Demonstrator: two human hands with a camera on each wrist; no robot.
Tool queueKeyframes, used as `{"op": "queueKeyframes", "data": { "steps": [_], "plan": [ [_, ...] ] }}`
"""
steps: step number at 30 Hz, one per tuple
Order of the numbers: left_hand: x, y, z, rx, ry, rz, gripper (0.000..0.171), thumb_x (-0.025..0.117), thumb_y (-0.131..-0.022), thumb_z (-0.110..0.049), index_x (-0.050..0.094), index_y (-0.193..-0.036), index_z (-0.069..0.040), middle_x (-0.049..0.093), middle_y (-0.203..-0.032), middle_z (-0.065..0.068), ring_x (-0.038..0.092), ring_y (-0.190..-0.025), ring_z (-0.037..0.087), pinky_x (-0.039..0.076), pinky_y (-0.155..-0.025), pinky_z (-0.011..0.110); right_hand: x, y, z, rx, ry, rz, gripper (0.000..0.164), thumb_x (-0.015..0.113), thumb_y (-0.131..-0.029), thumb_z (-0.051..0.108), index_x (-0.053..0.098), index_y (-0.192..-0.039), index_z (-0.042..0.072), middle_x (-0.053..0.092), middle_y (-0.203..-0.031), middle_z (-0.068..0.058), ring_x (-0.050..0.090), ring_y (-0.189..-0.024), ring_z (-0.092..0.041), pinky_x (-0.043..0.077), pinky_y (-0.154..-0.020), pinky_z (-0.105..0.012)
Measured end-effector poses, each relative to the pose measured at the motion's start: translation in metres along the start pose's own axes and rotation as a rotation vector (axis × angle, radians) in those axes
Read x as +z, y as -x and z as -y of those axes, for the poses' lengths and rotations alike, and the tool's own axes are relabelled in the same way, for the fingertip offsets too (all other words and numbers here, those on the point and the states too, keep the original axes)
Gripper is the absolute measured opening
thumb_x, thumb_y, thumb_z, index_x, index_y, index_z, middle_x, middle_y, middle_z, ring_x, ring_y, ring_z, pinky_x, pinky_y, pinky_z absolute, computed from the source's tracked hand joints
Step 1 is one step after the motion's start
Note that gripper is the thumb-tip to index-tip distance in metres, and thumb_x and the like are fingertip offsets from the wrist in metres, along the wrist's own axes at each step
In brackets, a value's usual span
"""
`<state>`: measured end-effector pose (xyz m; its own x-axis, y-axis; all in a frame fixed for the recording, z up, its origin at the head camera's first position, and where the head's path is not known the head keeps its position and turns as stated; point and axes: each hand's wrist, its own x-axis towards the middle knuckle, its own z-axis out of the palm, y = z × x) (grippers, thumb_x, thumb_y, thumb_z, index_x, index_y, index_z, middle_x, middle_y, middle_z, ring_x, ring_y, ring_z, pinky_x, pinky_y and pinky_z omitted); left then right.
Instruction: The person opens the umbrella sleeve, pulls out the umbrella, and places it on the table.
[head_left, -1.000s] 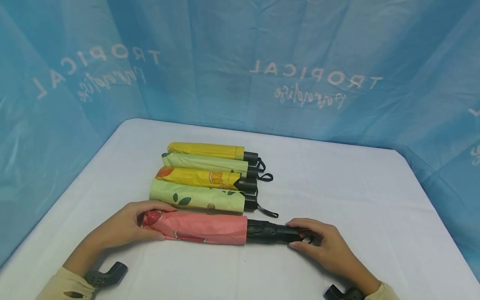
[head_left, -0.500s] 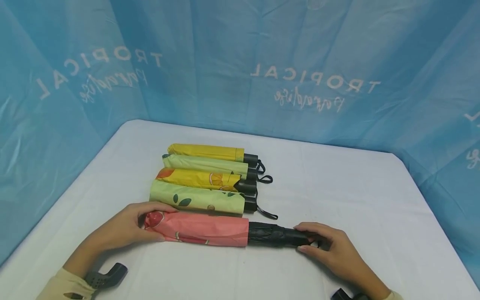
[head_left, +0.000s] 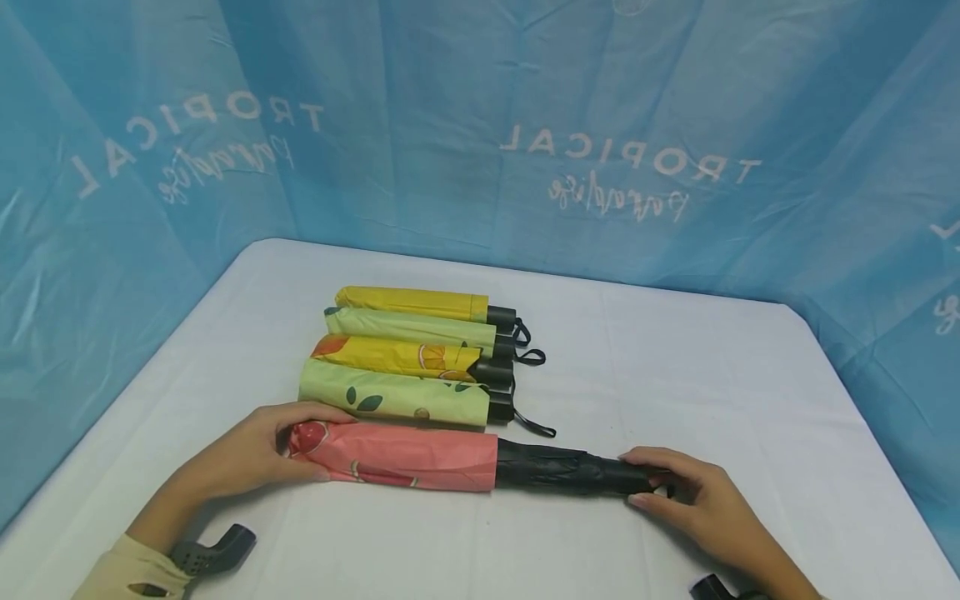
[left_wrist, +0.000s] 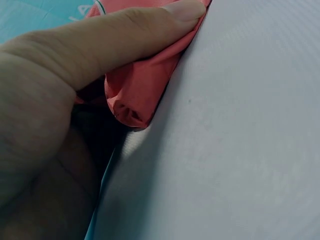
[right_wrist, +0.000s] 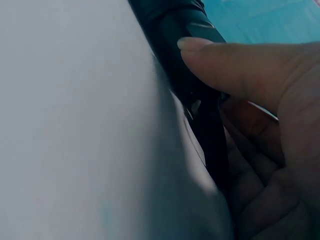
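Note:
A pink umbrella sleeve [head_left: 420,458] with a red fruit print lies across the front of the table, and a folded black umbrella [head_left: 551,468] sticks out of its right end. My left hand [head_left: 266,446] grips the sleeve's closed left end; in the left wrist view the thumb [left_wrist: 135,37] presses along the pink cloth [left_wrist: 137,87]. At the other end my right hand [head_left: 701,496] pinches the black handle between thumb and fingers. The right wrist view has the thumb [right_wrist: 235,67] on the dark handle [right_wrist: 175,50], with a black strap [right_wrist: 210,135] hanging below it.
Behind the pink sleeve lie several sleeved umbrellas in a row: a pale green one [head_left: 397,396], a yellow one with orange slices [head_left: 397,354], another pale green one [head_left: 420,325] and a plain yellow one [head_left: 412,302]. Blue printed curtains [head_left: 450,125] surround the white table [head_left: 675,367].
My right hand has moved right, drawing the black umbrella farther out of the pink sleeve. The left hand keeps its hold on the sleeve's end, almost unmoved.

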<state>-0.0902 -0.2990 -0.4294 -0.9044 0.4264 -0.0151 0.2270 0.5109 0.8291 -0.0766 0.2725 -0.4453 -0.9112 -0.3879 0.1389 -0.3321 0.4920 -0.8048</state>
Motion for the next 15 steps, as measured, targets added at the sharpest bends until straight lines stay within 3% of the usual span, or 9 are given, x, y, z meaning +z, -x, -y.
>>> {"op": "queueKeyframes", "data": {
  "steps": [15],
  "plan": [
    [0.0,0.0,-0.003,-0.014,0.012,-0.003,0.058,0.092,-0.077,-0.031,0.068,-0.13,-0.03,0.067,-0.125,-0.009,0.061,-0.108,0.014,0.053,-0.086,0.026,-0.012,0.007,-0.007,-0.005,-0.021,0.019,0.047,0.082,-0.087,0.016,0.068,-0.131,0.022,0.068,-0.13,0.001,0.064,-0.111,-0.01,0.057,-0.08,-0.027]
  ]
}}
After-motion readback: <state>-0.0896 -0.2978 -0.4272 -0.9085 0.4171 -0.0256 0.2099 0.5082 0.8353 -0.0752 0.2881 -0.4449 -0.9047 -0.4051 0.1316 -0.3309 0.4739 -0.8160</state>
